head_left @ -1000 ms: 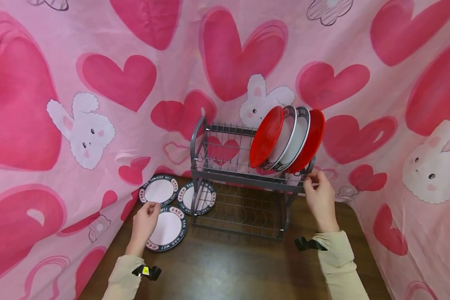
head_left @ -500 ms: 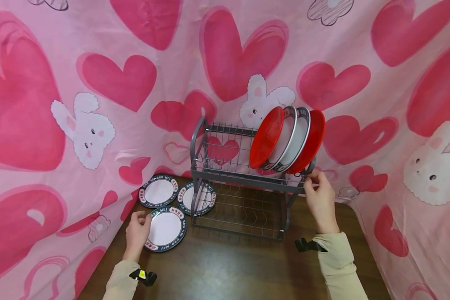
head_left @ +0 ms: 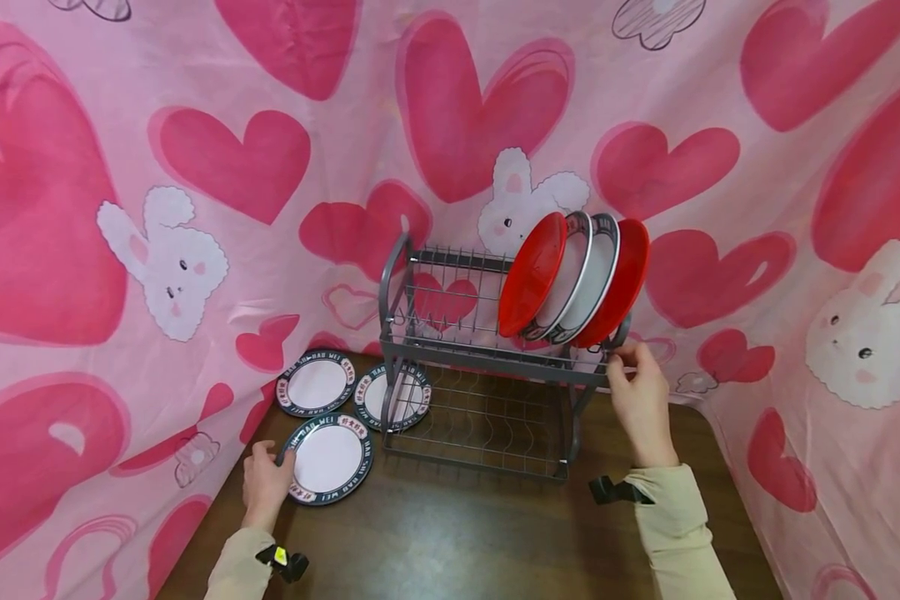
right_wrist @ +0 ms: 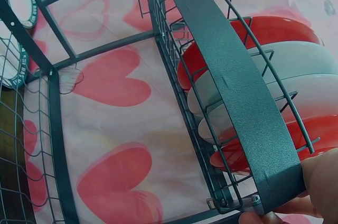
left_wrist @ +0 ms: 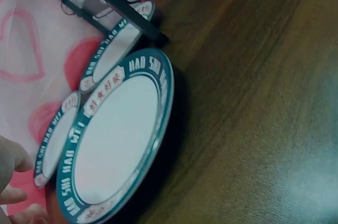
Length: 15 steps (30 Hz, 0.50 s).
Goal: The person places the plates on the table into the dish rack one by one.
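Observation:
My left hand [head_left: 267,479] is at the left edge of the nearest white plate [head_left: 328,460], which has a dark patterned rim and lies flat on the table. In the left wrist view its loosely bent fingers [left_wrist: 18,195] appear beside that plate, apart from its rim. My right hand [head_left: 640,396] grips the front right corner of the grey two-tier dish rack [head_left: 487,360]. Two red plates [head_left: 534,273] and two white plates [head_left: 594,279] stand on edge at the right of the upper tier, the white ones between the red.
Behind the nearest plate lie two more rimmed plates, one at the back left [head_left: 317,382] and one [head_left: 378,398] partly behind the rack's left leg. A pink heart-patterned cloth [head_left: 450,108] surrounds the brown table [head_left: 450,533].
My left hand has moved down and left from over the nearest plate to its left edge, its fingers spreading. My right hand stays at the rack's corner.

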Tool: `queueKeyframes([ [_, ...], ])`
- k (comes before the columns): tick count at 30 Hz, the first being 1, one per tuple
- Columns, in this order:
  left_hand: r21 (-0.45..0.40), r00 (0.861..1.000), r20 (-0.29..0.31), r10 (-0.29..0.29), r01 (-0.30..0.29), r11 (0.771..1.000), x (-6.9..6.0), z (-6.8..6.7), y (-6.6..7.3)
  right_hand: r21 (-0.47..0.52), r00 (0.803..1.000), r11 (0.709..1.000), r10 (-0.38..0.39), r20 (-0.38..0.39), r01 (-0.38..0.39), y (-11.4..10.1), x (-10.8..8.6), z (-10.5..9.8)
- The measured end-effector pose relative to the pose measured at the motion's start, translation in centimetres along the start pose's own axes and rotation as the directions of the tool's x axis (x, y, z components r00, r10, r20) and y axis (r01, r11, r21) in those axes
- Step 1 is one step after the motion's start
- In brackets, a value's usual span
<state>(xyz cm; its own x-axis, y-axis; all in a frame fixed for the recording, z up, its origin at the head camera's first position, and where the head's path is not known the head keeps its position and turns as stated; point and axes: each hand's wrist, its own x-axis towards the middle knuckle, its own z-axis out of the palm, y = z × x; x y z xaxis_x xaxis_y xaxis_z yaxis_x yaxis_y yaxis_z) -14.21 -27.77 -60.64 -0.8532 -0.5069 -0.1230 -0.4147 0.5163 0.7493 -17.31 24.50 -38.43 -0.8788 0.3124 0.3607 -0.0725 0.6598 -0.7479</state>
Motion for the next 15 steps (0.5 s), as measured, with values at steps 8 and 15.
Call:
queueKeyframes([
  [8, 0.055, 0.997, 0.058, -0.051, 0.048, 0.997, 0.2, 0.5, -1.2, 0.009, 1.0, 1.0, 0.01, 0.014, -0.011, -0.1, 0.1, -0.1],
  [15, 0.023, 0.989, 0.101, -0.108, 0.106, 0.994, 0.2, 1.1, -2.1, 0.009, 1.0, 1.0, 0.012, 0.016, -0.012, 0.0, 0.0, 0.0],
])
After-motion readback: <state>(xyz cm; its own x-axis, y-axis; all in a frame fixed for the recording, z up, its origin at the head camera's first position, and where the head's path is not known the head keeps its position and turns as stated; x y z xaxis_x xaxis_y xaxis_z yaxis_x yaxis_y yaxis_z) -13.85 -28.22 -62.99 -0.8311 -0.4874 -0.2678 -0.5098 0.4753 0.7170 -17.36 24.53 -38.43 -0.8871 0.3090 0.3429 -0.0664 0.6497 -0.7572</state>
